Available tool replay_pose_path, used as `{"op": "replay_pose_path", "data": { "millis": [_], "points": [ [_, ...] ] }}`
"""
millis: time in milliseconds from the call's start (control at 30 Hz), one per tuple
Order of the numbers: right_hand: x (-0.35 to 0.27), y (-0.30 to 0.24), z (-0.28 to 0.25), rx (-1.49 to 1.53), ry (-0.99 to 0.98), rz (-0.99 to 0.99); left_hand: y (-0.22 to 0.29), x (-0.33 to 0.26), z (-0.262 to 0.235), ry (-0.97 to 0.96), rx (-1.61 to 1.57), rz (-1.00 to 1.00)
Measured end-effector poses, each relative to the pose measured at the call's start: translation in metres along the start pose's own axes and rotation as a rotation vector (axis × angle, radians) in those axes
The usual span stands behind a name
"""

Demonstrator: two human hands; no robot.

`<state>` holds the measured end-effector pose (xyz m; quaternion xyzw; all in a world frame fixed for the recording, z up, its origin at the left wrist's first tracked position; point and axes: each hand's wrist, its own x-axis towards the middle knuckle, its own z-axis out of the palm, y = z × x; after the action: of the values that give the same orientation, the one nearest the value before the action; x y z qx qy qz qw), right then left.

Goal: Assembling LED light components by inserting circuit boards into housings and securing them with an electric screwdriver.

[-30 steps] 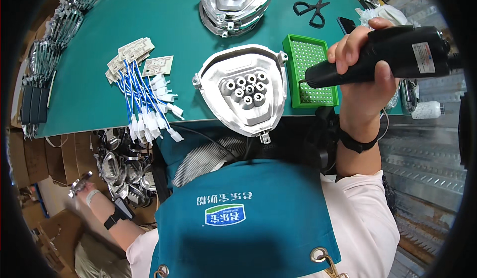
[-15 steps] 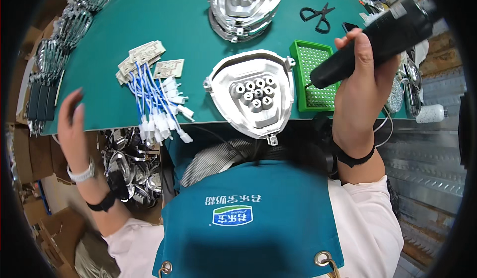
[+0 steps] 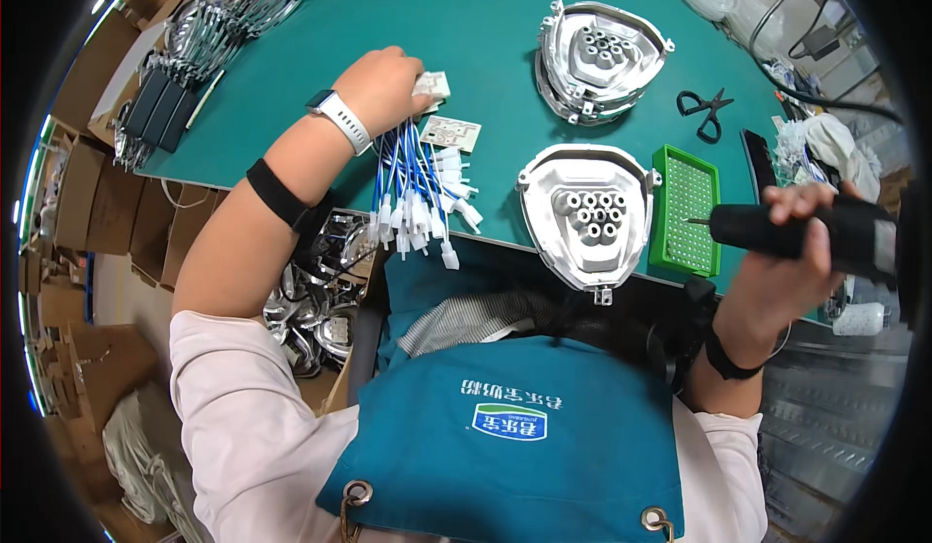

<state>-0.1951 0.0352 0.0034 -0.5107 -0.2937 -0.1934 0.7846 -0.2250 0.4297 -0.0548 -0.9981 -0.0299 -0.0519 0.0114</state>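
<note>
My left hand (image 3: pixel 384 89) bends over a stack of pale circuit boards (image 3: pixel 434 87), its fingers closed on a board; the hand hides most of the stack. Blue and white wires with white plug connectors (image 3: pixel 413 215) trail from the boards over the table's front edge. One loose board (image 3: pixel 450 133) lies just right of them. My right hand (image 3: pixel 791 252) grips a black electric screwdriver (image 3: pixel 767 232), its thin bit pointing left over the green perforated tray (image 3: pixel 687 267). Between my hands sits a silver metal housing (image 3: pixel 585 249) with a cluster of round posts inside.
Behind the housing stands a stack of similar housings (image 3: pixel 600 67). Black scissors (image 3: pixel 706 113) and a dark phone-like slab (image 3: pixel 758 160) lie at the right. Metal parts (image 3: pixel 199 38) and black blocks (image 3: pixel 159 111) line the left edge. Below, a box holds metal parts (image 3: pixel 309 325).
My left hand has moved from beyond the table's left edge onto the circuit boards. My right hand has lowered and drawn the screwdriver rightward. The whole view has shifted.
</note>
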Motion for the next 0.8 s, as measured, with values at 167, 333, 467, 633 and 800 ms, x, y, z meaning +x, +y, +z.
{"op": "replay_pose_path", "data": {
  "millis": [167, 333, 467, 633, 800],
  "points": [
    [0.000, -0.018, -0.016, 0.201, -0.176, -0.028, -0.005, -0.007, -0.002, 0.050, -0.122, -0.039],
    [-0.006, -0.036, -0.008, 0.223, -0.179, -0.076, -0.016, -0.011, -0.014, 0.314, -0.109, 0.044],
    [-0.007, -0.040, 0.006, 0.244, -0.110, -0.089, 0.013, -0.043, -0.075, 0.715, -0.177, 0.038],
    [-0.005, -0.038, 0.019, 0.299, -0.051, -0.054, 0.112, -0.090, -0.081, 0.727, -0.619, 0.106],
    [-0.006, -0.026, 0.043, 0.298, -0.294, -0.017, 0.178, -0.080, -0.016, 0.443, -0.688, 0.232]
  ]
}}
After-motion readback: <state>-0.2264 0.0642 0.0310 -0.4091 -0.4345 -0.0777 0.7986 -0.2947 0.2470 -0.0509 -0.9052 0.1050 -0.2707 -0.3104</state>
